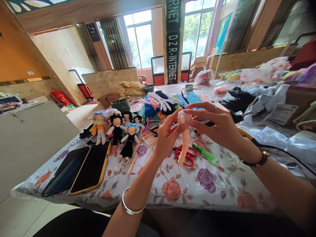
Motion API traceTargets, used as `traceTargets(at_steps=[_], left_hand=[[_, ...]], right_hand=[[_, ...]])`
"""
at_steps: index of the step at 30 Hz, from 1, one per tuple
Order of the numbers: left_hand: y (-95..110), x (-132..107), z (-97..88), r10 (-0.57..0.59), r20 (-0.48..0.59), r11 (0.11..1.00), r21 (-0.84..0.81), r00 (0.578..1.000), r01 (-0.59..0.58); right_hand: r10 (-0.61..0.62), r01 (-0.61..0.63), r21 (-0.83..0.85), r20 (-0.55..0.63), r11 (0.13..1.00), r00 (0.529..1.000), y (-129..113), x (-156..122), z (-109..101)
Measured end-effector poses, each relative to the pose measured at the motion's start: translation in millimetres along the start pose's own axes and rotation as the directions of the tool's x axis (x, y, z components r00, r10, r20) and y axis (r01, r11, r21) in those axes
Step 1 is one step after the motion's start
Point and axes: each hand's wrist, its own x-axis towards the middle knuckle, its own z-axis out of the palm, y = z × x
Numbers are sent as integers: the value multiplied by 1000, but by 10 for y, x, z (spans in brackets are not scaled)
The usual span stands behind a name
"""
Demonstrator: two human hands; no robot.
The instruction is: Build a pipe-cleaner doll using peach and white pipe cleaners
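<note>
Closest to the camera is the left wrist with its silver bangle [130, 205], and over on the other side a dark beaded bracelet [256, 160] on the right wrist. Both hands are up over the table with the floral tablecloth [197, 184]. Left hand [166, 135] has its fingertips pinched on the top of a peach fuzzy pipe-cleaner figure [184, 140], and the right hand [218, 125] is curled over the same top end from the other side, fingers closed on it, ring showing. So the figure hangs in the air between the two hands, its twisted body dangling straight down.

Right under it on the cloth are red scissors [186, 155] and, just beside them, a green tool [203, 153] that I can't really identify. Over at the left edge two phones [79, 168] lie face up side by side, one in a yellow case.

Behind those stands a little group of finished dolls [116, 130], with loose sticks around them. Further back is a pile of blue, pink and white pipe cleaners [163, 103], a dark woven basket [120, 105], and a black plastic bag [235, 97] on the right. Windows at the very back.
</note>
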Motion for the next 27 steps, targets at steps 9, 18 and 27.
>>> traceTargets(at_steps=[9, 18, 27], left_hand=[[-2, -20, 6, 13, -6, 1000, 5, 1000, -13], [-18, 9, 17, 120, -20, 993, 10, 993, -120], [-35, -2, 5, 187, -39, 980, 79, 982, -184]], right_hand=[[31, -31, 62, 1, 998, 1000, 12, -16, 3], [47, -39, 132, -54, 991, 997, 26, -18, 15], [-218, 204, -99, -150, 974, 965, -4, -38, -51]])
